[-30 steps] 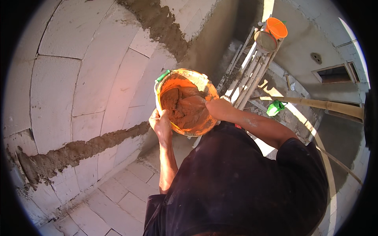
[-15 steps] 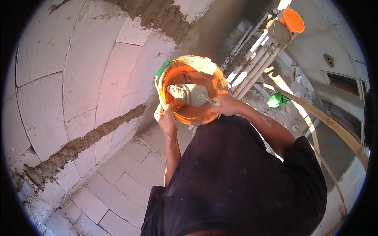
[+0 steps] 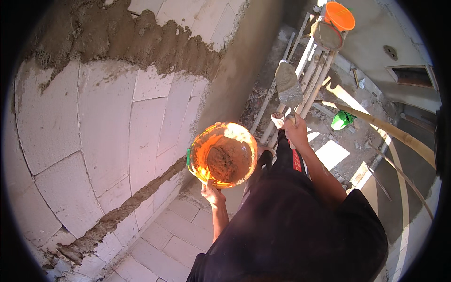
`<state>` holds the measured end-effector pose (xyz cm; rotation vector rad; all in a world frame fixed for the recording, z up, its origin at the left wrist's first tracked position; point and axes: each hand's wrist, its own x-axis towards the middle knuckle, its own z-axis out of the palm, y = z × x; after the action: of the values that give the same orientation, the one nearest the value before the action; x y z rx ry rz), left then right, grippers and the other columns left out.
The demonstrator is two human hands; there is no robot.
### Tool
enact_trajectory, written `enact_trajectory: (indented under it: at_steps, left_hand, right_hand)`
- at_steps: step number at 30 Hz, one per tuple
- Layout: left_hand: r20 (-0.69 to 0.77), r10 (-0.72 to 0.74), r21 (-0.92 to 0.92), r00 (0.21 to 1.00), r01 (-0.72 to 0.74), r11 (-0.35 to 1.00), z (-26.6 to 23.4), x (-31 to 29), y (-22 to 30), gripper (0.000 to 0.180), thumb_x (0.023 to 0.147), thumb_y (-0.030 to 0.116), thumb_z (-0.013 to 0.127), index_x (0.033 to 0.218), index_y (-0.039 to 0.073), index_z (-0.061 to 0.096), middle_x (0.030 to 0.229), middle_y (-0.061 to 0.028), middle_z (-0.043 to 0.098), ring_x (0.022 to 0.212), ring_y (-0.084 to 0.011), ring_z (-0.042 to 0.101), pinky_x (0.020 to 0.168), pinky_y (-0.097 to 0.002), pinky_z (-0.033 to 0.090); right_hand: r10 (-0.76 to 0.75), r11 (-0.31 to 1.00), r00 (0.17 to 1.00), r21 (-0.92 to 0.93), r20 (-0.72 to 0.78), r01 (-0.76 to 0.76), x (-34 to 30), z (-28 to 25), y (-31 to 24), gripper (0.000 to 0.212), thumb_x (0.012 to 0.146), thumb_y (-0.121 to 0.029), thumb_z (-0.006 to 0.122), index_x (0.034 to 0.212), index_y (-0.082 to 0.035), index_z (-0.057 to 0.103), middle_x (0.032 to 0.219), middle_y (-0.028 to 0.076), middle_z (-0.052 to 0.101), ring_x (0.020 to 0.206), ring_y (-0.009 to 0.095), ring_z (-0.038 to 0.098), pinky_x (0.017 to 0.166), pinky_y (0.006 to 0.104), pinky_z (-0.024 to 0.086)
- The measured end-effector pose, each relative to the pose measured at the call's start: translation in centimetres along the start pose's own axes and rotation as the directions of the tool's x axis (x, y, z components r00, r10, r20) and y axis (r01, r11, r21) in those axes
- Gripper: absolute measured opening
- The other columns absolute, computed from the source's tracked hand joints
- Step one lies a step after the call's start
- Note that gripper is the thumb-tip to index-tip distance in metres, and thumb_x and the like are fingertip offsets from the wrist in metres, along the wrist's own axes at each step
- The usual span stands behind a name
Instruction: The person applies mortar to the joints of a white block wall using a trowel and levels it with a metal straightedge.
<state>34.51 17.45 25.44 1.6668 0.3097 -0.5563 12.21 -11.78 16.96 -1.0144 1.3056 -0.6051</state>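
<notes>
My left hand (image 3: 212, 192) grips the near rim of an orange bucket (image 3: 201, 157) and holds it up in front of me, close to the block wall. A lump of grey-brown mortar (image 3: 228, 162) lies in the bucket's bottom. To the right, my right hand (image 3: 296, 131) is closed around the handle of a trowel (image 3: 288, 87), whose mortar-smeared blade points up and away from me. Trowel and bucket are apart.
A wall of white blocks (image 3: 103, 122) with a wide mortar patch (image 3: 141, 40) fills the left. A wooden ladder frame (image 3: 312, 70) stands ahead, with another orange bucket (image 3: 339, 16) and a round sieve (image 3: 327, 35) beyond it. A green bag (image 3: 342, 120) lies on the rubble-strewn floor.
The bucket has come down from in front of my head to a lower position. My right hand left the bucket's rim and now holds the trowel out to the right.
</notes>
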Motion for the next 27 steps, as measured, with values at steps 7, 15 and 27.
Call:
enact_trajectory:
  at_steps: [7,15,27]
  left_hand:
    - [-0.187,-0.029,0.072,0.982,0.043,0.996,-7.7,-1.0,-3.1,0.025,0.081,0.008,0.063,0.105,0.0,0.062,0.097,-0.0074,0.066,0.083,-0.021,0.066,0.069,-0.0318,0.057]
    - [-0.227,0.083,0.253,0.97,-0.024,0.967,-8.5,-1.0,-4.7,0.024,0.084,0.014,0.062,0.101,-0.002,0.062,0.09,-0.008,0.063,0.076,-0.0173,0.064,0.056,-0.0281,0.052]
    - [-0.137,0.085,-0.063,0.987,-0.094,0.994,-3.0,9.6,-14.0,0.019,0.091,0.013,0.057,0.105,0.0,0.061,0.1,-0.0103,0.065,0.085,-0.0197,0.066,0.074,-0.0294,0.054]
  right_hand:
    - [0.036,0.993,0.757,0.109,-0.652,0.047,6.8,5.4,4.8,0.037,0.093,-0.016,0.063,0.12,0.006,0.053,0.082,0.012,0.065,0.065,0.019,0.065,0.051,0.0338,0.051]
    - [-0.098,0.989,0.995,-0.114,0.023,0.1,12.1,32.3,-5.0,0.031,0.092,-0.02,0.065,0.109,0.002,0.052,0.083,0.025,0.067,0.084,0.043,0.069,0.075,0.0516,0.054]
    - [-0.173,0.953,0.984,-0.247,0.034,0.177,26.6,16.6,14.6,0.035,0.097,-0.03,0.059,0.11,0.003,0.057,0.075,0.015,0.066,0.074,0.029,0.069,0.068,0.0426,0.052]
